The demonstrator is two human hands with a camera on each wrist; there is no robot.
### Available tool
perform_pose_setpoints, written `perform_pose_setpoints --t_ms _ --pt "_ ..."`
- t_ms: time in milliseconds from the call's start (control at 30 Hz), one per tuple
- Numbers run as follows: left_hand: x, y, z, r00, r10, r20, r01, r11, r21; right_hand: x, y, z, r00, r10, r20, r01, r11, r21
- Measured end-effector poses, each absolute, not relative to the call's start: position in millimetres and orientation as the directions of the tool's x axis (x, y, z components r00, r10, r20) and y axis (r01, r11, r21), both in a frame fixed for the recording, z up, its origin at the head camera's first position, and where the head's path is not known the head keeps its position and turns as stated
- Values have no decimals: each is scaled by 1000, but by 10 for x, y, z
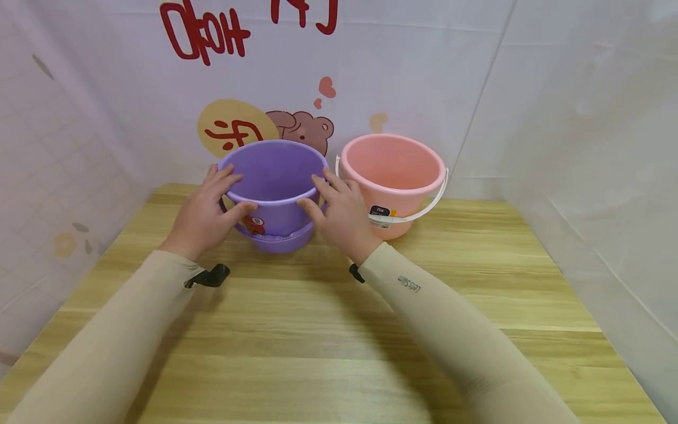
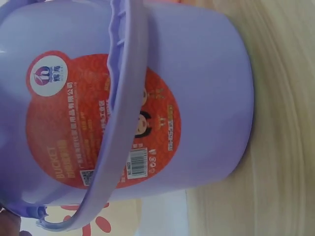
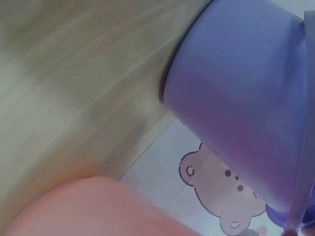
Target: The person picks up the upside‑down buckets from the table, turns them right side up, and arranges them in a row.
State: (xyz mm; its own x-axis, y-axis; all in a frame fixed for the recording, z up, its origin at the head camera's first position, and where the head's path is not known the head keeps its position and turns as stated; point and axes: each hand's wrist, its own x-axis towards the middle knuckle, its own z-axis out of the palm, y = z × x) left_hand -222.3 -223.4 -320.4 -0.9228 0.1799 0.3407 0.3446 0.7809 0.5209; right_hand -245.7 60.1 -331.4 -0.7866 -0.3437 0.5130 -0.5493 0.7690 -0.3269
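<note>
A purple bucket [image 1: 283,218] stands upright on the wooden table, its mouth facing up. On the left side of its rim my left hand [image 1: 203,215] holds on, fingers reaching over the edge and thumb along the near rim. Opposite it, my right hand [image 1: 344,218] holds the right side of the rim, its thumb at the front. The bucket's purple handle [image 2: 129,64] hangs down across a red label [image 2: 54,123]. Only a sliver of the left hand shows at the corner of the left wrist view.
Close on the right stands a pink bucket [image 1: 392,165] with its white handle [image 1: 424,212] hanging down in front. Behind both rises a white wall covering [image 1: 413,70] with red writing and a printed bear [image 1: 312,134]. More wall sheeting flanks the wooden table [image 1: 275,330].
</note>
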Motion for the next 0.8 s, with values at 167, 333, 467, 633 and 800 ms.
perform_pose_setpoints --t_ms 167,333,467,633,800 --pt "-2303 -2233 -3188 -936 175 306 319 790 523 -2528 571 -3264 -849 -324 418 -488 786 -381" --pt "-2390 -2228 -3151 -948 180 263 297 797 525 -2594 550 -3207 -884 -302 356 -440 794 -419" --pt "-2450 -2231 -3138 -951 189 246 295 793 533 -2632 536 -3180 -900 -292 323 -414 804 -426" --pt "-2512 -2240 -3127 -950 200 238 301 780 548 -2662 506 -3131 -913 -283 293 -390 817 -425" --pt "-2552 -2237 -3111 -953 199 228 295 780 552 -2689 489 -3067 -929 -279 242 -361 827 -431"
